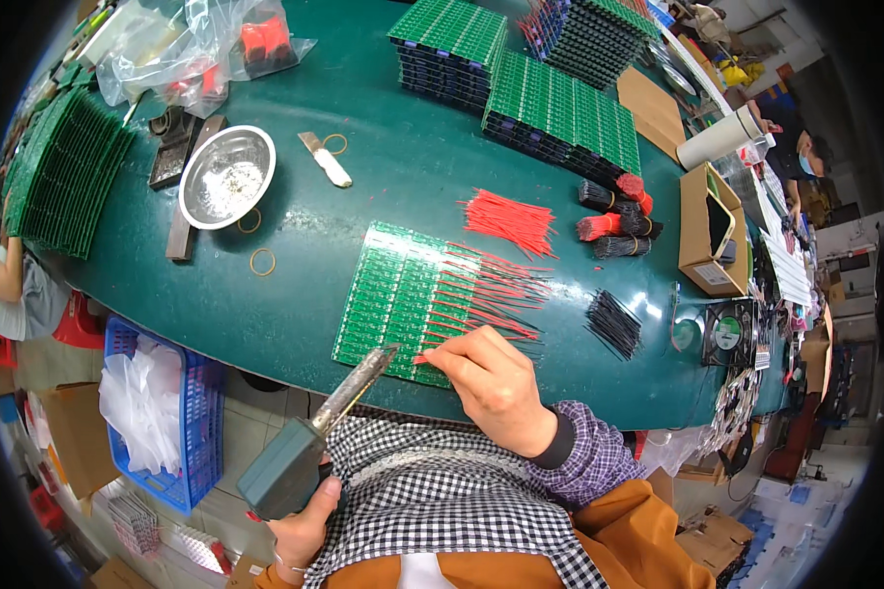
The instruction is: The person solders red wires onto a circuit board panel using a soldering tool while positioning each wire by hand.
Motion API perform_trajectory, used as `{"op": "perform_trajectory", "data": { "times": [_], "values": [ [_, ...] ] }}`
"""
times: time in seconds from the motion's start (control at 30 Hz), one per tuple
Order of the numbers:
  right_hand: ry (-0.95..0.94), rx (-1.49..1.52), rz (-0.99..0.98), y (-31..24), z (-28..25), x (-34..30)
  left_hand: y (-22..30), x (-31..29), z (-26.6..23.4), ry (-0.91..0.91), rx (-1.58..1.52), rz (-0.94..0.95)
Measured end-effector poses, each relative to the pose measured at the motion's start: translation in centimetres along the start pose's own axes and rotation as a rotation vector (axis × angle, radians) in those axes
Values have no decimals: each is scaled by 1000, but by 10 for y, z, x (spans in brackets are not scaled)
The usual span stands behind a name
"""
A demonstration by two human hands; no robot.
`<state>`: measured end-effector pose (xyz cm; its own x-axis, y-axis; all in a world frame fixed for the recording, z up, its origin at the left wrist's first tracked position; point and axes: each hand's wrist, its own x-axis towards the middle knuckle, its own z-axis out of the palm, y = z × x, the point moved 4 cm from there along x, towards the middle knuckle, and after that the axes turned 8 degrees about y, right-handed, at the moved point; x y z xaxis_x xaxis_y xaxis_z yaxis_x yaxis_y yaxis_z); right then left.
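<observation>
My left hand is wrapped round the handle of a soldering gun with a dark grey-green body. Its long metal barrel slants up, and the tip is over the lower part of a green circuit board panel. Close by, my right hand pinches a red wire at the panel's lower edge. Rows of red and black wires stick out from the panel's right side. A pile of loose red wires lies beyond it, and loose black wires lie to the right.
Stacked green boards stand at the back, more boards at the far left. A metal bowl is at left, near a white-wrapped blade. Tied wire bundles and a cardboard box are at right; a blue crate stands below the table.
</observation>
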<state>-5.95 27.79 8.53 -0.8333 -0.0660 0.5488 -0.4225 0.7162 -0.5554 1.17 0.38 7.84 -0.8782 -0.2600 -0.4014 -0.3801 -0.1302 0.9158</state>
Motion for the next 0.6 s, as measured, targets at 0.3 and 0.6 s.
{"op": "perform_trajectory", "data": {
  "times": [0.3,0.6],
  "values": [
    [-24,-69,-47,-1,4,-5,-9,5,-8,-201,528,362],
    [-45,-92,-29,-3,1,-2,-1,11,7,-185,544,334]
  ]
}}
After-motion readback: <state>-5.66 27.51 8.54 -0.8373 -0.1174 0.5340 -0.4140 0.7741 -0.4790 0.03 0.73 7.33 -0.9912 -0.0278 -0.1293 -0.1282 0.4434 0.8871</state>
